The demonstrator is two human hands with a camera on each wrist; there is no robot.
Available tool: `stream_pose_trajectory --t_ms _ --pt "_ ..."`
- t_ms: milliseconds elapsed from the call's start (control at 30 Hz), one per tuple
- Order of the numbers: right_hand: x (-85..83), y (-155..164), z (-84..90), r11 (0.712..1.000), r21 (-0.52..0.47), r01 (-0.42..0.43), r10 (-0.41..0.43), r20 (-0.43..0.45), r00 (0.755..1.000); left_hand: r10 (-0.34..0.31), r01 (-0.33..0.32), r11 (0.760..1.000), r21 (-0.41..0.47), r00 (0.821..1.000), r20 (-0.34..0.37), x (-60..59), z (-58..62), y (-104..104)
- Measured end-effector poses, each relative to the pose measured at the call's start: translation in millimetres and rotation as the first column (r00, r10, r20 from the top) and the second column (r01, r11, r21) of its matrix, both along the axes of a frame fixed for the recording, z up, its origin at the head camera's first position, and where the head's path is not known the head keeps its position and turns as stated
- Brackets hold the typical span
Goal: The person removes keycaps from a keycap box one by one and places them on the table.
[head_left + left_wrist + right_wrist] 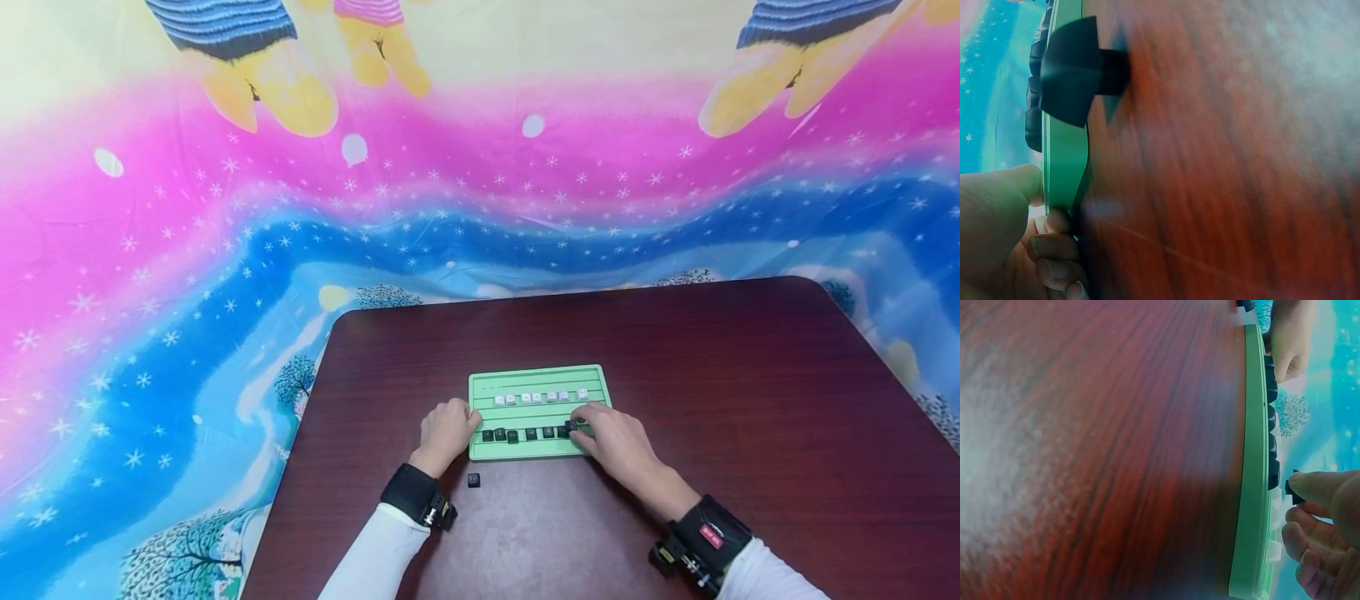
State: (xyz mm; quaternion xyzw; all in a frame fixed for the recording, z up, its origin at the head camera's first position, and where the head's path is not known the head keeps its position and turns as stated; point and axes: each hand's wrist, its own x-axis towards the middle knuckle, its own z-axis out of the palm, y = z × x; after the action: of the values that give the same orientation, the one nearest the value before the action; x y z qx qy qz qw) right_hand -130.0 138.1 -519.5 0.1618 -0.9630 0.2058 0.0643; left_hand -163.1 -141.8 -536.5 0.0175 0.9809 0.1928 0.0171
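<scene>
A green ridged tray (536, 372) lies on the dark wooden table. It carries a row of white keycaps (537, 397) and, nearer me, a row of black keycaps (517, 434). My left hand (467, 421) grips the tray's left edge; in the left wrist view its thumb (1007, 194) lies over the tray rim (1063, 156) and its curled fingers (1054, 250) sit against the edge. My right hand (579, 426) pinches one black keycap (1293, 487) just above the right end of the black row (1272, 425). A loose black keycap (473, 480) lies on the table beside my left wrist.
The table (712, 375) has a rounded far edge; its left edge runs close by my left arm. A bright pink and blue patterned cloth (187, 275) covers the surroundings behind and to the left. Black bands with cameras sit on both wrists.
</scene>
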Motion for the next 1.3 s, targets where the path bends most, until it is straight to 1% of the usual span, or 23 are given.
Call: stream_pose_trajectory --t_ms 300,433,600,900,1033,1300 --pt "0.9 -3 4.2 1.0 0.01 -0.007 0.007 -0.009 1.0 0.004 -0.004 1.0 0.003 1.0 0.008 0.6 1.8 1" --pt "2.6 -7 6.8 1.0 -0.004 -0.01 0.01 -0.001 1.0 0.004 -0.004 1.0 0.002 1.0 0.007 0.4 1.8 0" --pt "6.0 -12 7.9 0.999 -0.029 -0.021 0.02 -0.013 1.0 0.004 -0.004 1.0 -0.002 1.0 0.004 0.2 1.1 0" --pt "9.2 -21 8.8 0.999 -0.04 -0.034 0.033 -0.019 0.999 0.002 -0.002 1.0 -0.013 1.0 -0.013 0.0 -1.6 0" --pt "10.9 -25 8.3 0.998 -0.041 -0.052 0.051 -0.021 0.998 0.006 -0.006 1.0 -0.023 1.0 -0.009 -1.0 -2.9 0" --pt "14.1 -35 7.3 0.995 -0.015 -0.101 0.1 -0.078 0.992 0.002 -0.002 1.0 -0.023 1.0 -0.004 -1.2 -3.4 0"
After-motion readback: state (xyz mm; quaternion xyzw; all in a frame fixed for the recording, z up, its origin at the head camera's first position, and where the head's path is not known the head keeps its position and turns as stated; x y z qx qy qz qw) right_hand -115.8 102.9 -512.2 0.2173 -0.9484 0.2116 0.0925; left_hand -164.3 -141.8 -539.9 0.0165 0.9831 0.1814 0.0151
